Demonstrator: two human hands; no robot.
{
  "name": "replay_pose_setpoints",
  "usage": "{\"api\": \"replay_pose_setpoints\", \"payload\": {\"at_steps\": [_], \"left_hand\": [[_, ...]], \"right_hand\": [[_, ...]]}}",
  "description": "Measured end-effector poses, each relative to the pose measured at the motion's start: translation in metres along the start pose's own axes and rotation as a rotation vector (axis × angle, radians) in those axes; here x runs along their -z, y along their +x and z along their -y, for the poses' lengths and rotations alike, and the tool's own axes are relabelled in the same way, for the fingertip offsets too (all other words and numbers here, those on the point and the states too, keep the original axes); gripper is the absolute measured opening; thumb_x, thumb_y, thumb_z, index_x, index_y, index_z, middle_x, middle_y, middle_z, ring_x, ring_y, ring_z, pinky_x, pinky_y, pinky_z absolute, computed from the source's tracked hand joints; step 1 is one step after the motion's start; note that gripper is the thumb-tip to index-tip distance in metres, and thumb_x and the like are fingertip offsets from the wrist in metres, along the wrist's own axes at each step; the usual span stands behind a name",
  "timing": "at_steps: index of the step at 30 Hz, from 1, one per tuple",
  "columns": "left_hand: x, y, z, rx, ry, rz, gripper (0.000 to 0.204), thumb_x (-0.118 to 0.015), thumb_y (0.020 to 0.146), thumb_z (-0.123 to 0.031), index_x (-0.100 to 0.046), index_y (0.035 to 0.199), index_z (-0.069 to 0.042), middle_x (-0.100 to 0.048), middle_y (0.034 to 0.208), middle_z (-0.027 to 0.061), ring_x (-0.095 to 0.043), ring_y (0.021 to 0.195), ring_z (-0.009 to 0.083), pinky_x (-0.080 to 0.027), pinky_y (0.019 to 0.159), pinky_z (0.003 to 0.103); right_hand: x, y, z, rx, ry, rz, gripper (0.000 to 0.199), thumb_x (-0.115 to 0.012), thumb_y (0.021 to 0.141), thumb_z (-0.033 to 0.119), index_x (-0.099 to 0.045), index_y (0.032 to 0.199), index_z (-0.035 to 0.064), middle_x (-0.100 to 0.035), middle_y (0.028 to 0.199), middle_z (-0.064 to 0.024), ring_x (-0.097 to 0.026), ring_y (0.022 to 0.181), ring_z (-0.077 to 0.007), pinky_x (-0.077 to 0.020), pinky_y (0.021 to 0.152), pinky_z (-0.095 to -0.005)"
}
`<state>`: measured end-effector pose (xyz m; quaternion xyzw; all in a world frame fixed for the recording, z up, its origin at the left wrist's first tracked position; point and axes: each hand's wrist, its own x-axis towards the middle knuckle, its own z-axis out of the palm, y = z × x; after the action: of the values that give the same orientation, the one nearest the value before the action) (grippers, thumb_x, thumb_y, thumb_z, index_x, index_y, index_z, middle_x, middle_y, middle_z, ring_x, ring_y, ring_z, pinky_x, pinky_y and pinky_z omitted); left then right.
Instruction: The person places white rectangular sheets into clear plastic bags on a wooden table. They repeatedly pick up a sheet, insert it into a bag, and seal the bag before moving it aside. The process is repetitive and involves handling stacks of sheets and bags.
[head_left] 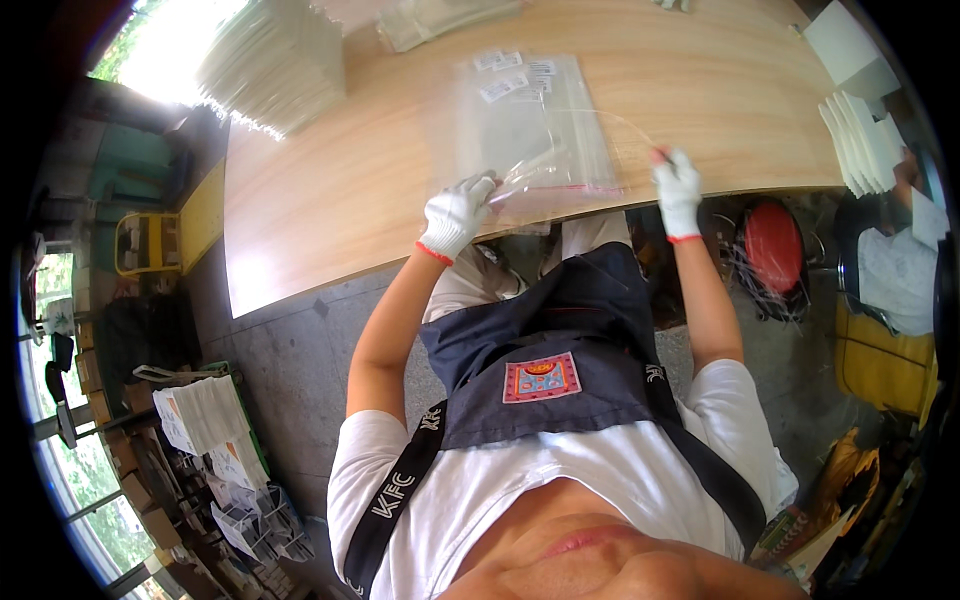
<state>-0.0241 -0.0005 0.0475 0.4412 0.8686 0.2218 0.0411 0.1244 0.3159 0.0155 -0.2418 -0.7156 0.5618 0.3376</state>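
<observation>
White knit covers the left hand (458,213), whose thumb and fingers pinch the near left corner of a clear plastic bag (535,172). Its loose film bulges and catches the light just right of that pinch, over a stack of clear bags (480,130), and a pinkish strip (575,188) runs along its near edge. One thin, curved edge of film arcs from above the stack towards the right hand (678,190), gloved alike, with a red cuff. Those fingers are bent and blurred, so I cannot tell whether they pinch the film or only sit beside it.

Beyond both hands, at the far end of the stack, lie several white printed labels (503,88). Pale wood table (330,190) spreads under the bags and away to the left of the left hand. Far beyond that hand, to its left, rises a tall pile of pale sheets (275,70); well to the right of the right hand, white folded pieces (860,145) stand near the table's edge. Below and right of the right hand is a red stool seat (772,245). Between the forearms, nearer the body, hangs a dark apron (480,400) with a colourful square patch (542,379).
</observation>
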Motion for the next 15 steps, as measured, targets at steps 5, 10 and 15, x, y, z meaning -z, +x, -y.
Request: {"api": "replay_pose_setpoints", "payload": {"at_steps": [5, 10, 15], "left_hand": [[-0.009, -0.015, 0.010, -0.119, 0.092, 0.080, 0.031, -0.057, 0.070, -0.007, -0.058, 0.099, -0.012, -0.059, 0.113, 0.0038, -0.058, 0.100, 0.0252, -0.049, 0.079, 0.037], [-0.008, -0.011, 0.000, -0.089, 0.125, 0.151, 0.029, -0.061, 0.071, -0.013, -0.058, 0.100, -0.012, -0.056, 0.118, 0.0057, -0.053, 0.109, 0.0268, -0.047, 0.085, 0.039], [-0.005, -0.007, -0.002, -0.277, 0.099, 0.049, 0.051, -0.074, 0.069, -0.026, -0.056, 0.114, -0.012, -0.048, 0.130, 0.0090, -0.041, 0.124, 0.0308, -0.038, 0.098, 0.042]], "right_hand": [[0.114, -0.053, -0.053, -0.090, -0.203, -0.182, 0.014, -0.063, 0.086, 0.017, -0.060, 0.089, 0.0031, -0.054, 0.068, 0.0015, -0.047, 0.059, -0.0063, -0.0379, 0.053, -0.0215], [0.158, -0.103, -0.097, -0.196, -0.583, -0.138, 0.010, -0.061, 0.085, 0.010, -0.059, 0.088, 0.0008, -0.062, 0.074, -0.0044, -0.057, 0.069, -0.0097, -0.0469, 0.066, -0.0253], [0.171, -0.087, -0.106, -0.641, -1.355, 0.209, 0.050, -0.064, 0.077, 0.028, -0.047, 0.118, 0.0054, -0.059, 0.110, -0.0188, -0.060, 0.099, -0.0309, -0.0462, 0.085, -0.0407]]}}
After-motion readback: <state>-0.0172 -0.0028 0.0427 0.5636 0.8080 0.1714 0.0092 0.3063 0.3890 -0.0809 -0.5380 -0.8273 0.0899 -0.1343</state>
